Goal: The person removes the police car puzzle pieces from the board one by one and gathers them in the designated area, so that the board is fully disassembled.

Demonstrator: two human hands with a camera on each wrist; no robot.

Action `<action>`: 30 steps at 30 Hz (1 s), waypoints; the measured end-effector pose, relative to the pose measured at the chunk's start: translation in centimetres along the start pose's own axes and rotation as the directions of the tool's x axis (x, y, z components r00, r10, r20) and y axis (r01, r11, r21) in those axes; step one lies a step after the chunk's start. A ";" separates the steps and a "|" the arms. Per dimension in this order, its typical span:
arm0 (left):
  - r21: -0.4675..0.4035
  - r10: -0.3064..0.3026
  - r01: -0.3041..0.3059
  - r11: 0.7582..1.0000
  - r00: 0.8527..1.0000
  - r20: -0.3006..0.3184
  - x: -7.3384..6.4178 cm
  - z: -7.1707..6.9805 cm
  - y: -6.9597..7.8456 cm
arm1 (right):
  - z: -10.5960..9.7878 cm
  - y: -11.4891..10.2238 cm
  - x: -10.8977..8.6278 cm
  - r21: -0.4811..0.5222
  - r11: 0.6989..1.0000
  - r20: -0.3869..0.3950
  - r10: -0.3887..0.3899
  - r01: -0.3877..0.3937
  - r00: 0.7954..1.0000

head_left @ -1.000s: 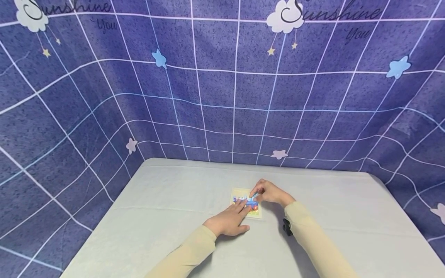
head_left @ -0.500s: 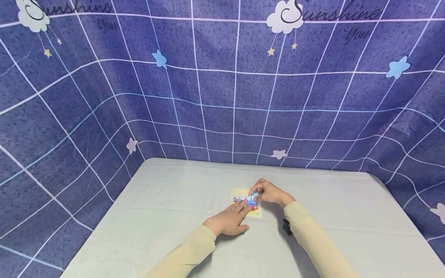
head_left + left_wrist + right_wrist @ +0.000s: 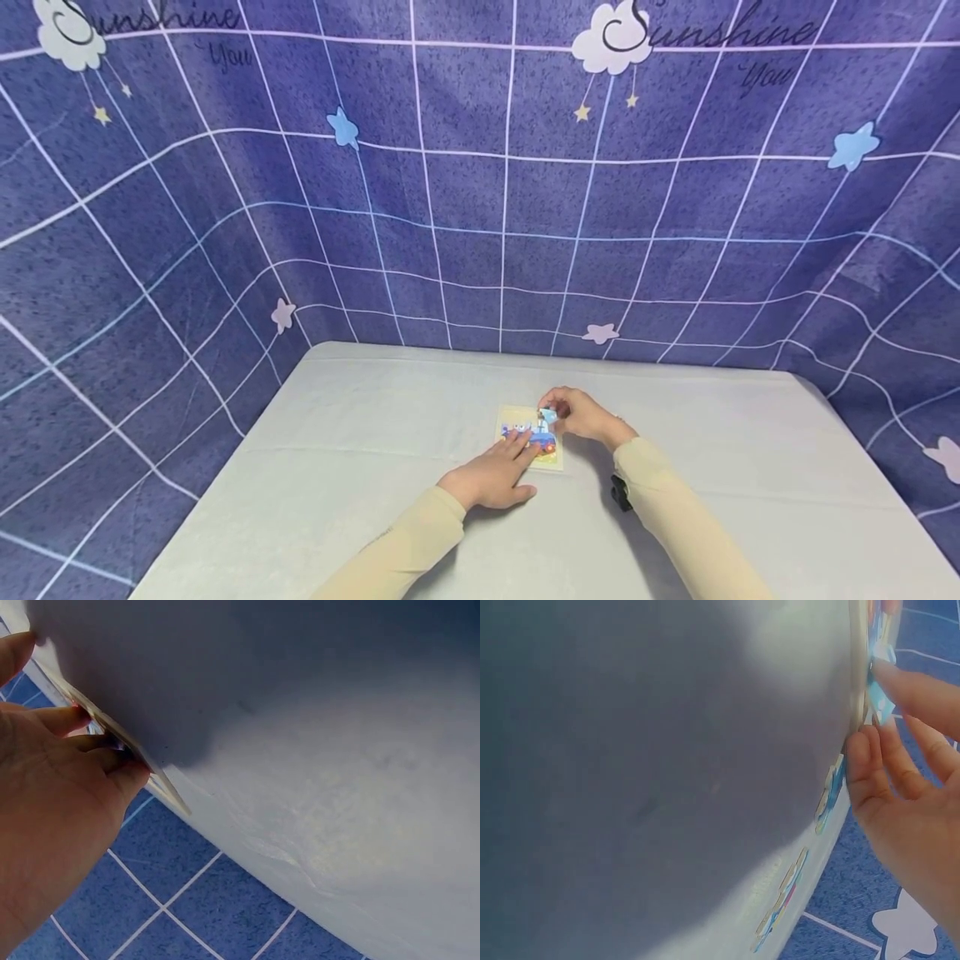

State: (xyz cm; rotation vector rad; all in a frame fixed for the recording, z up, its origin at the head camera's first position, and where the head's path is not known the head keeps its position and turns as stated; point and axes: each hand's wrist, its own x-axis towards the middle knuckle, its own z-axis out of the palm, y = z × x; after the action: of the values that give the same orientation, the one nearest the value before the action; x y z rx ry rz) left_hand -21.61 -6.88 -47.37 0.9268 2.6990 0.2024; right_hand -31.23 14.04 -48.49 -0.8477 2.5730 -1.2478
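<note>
A small jigsaw board (image 3: 513, 412) with a pale frame and a blue vehicle picture lies on the table. My left hand (image 3: 497, 477) rests on its near left part, fingers straight, covering some of the picture; in the left wrist view the fingertips press on the board (image 3: 174, 796). Over the board's far right corner, my right hand (image 3: 587, 415) pinches a light-blue puzzle piece (image 3: 549, 416) between thumb and fingers. The right wrist view has this piece (image 3: 882, 694) tilted at the board's edge, but whether it touches the board I cannot tell.
Beside the board in the right wrist view lie more puzzle pieces (image 3: 781, 900), one of them (image 3: 830, 796) close under the right hand. The table (image 3: 337, 467) has a pale cloth. A blue grid-patterned curtain (image 3: 465, 200) stands behind it and at both sides.
The right fingers have shifted slightly, turning the light-blue piece so that more of it shows at the board's far right corner. The left hand has stayed in place.
</note>
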 end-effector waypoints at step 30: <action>-0.006 0.008 -0.008 1.000 1.000 -0.011 -0.2 -0.1 0.1 | -6.1 0.8 -3.8 0.198 0.973 -0.140 0.146 -0.117 0.979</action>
State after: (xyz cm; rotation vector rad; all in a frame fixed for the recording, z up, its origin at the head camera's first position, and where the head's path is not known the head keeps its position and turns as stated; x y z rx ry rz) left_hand -21.50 -6.92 -47.20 0.9379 2.7038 0.2181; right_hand -30.66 20.63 -45.58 -0.5541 2.5227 -1.5403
